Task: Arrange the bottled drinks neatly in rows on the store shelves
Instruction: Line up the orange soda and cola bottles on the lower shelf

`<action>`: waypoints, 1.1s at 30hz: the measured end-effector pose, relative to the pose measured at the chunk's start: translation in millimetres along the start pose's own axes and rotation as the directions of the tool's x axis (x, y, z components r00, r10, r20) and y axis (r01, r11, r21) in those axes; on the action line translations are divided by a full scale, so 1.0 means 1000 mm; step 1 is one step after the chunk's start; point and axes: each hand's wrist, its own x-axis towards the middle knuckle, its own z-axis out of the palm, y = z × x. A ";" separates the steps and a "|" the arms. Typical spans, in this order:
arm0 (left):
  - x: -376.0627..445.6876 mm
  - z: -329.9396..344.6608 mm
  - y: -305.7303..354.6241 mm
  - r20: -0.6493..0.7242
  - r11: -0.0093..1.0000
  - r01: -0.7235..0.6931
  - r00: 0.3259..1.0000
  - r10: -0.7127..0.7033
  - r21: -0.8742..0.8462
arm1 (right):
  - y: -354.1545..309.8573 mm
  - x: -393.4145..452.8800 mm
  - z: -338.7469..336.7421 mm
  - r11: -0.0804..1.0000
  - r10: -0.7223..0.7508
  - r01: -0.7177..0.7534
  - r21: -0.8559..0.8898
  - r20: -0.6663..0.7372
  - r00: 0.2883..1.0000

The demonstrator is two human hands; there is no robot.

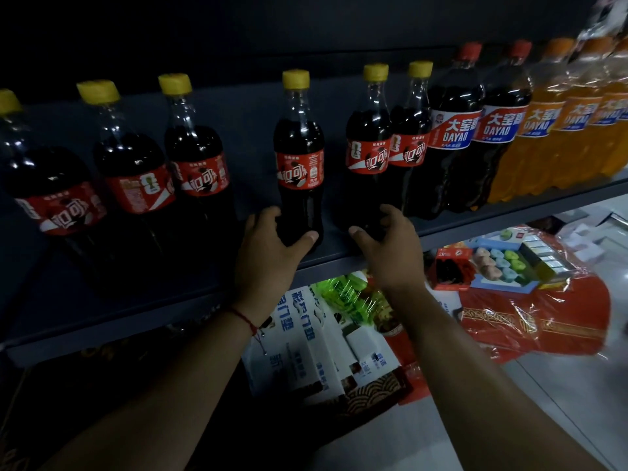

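Observation:
A dark shelf (136, 322) carries a row of yellow-capped cola bottles with red labels. My left hand (272, 256) grips the base of the middle cola bottle (299, 164), which stands upright with gaps on both sides. My right hand (390, 256) curls around the base of the neighbouring cola bottle (368, 147), thumb on its left and fingers on its right. Another cola bottle (407, 144) stands right behind that one. Three more cola bottles (132, 164) stand spaced out to the left.
Right of the colas stand two red-capped dark Dayao bottles (453, 130), then several orange soda bottles (540, 130). Below the shelf lie white and blue cartons (306, 338), a green pack (343, 295) and a red gift tray (530, 307) wrapped in plastic.

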 end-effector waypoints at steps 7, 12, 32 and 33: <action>0.007 0.022 0.012 0.048 1.000 -0.009 0.999 0.009 -0.006 | 0.008 0.015 0.006 1.000 0.017 -0.018 -0.006 -0.064 0.998; 0.006 0.031 0.019 0.029 1.000 -0.002 1.000 0.002 0.016 | 0.009 0.015 0.005 1.000 -0.003 0.001 -0.023 -0.069 0.998; -0.017 -0.014 0.033 0.121 0.848 -0.280 0.960 0.253 0.449 | -0.001 -0.001 -0.014 0.967 -0.223 0.218 -0.132 -0.024 0.974; -0.022 -0.029 0.029 0.139 0.763 -0.361 0.929 0.342 0.536 | -0.008 -0.005 -0.016 0.930 -0.324 0.319 -0.181 0.000 0.946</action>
